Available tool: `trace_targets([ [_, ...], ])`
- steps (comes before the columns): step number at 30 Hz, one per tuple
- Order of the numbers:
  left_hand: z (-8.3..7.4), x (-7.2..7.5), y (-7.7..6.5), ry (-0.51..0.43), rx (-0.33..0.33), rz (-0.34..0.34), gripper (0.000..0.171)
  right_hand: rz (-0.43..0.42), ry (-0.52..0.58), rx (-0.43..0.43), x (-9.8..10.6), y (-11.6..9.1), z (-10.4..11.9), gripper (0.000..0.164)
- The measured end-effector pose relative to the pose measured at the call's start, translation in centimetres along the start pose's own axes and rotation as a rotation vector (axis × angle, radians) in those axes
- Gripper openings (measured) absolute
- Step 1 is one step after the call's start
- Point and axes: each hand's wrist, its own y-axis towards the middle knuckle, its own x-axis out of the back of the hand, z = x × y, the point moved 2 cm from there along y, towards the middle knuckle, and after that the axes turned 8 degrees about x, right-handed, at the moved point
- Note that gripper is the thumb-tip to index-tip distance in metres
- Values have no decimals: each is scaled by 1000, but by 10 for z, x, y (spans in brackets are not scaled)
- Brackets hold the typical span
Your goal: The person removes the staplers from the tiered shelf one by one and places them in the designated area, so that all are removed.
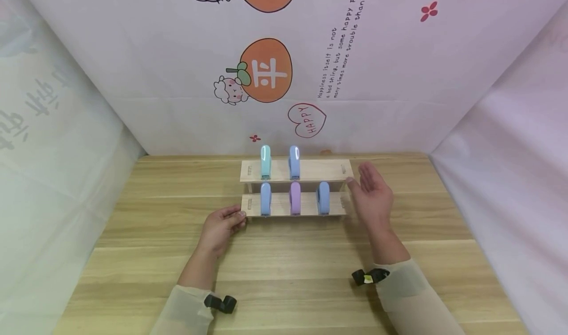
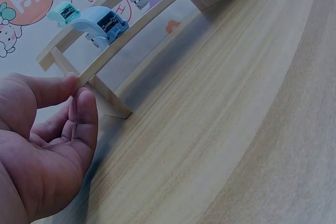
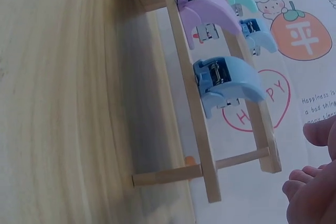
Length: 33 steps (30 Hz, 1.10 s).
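Left hand pinching rack at near-left corner; right hand hovering just beside rack's right end, fingers loosely extended, holding nothing. Rack standing on counter, bearing five staplers. Apparently positioning rack; next move probably calling for right-hand grip.

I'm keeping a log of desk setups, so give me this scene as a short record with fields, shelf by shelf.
Rack: wooden, two tiers, standing on the table
Upper shelf: teal stapler, then upper blue stapler
Lower shelf, left to right: left blue stapler, purple stapler, right blue stapler
Left grip: pinches the lower shelf's front left corner
Right grip: beside the rack's right end, holding nothing
Backdrop: printed sheet
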Motion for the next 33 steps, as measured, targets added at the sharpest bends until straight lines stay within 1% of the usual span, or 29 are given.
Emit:
trace_targets([
  [10, 1, 0, 1, -7, 1, 1, 41, 20, 12, 17, -9, -3, 4, 66],
  [18, 2, -1, 2, -12, 5, -9, 39, 6, 28, 20, -18, -3, 12, 64],
  [22, 2, -1, 1, -12, 6, -7, 39, 16, 28, 27, -22, -3, 14, 63],
  [30, 2, -1, 0, -5, 0, -7, 40, 37, 25, 21, -29, -6, 13, 65],
  [33, 2, -1, 1, -2, 0, -4, 40, 41, 34, 6, -32, -6, 14, 65],
])
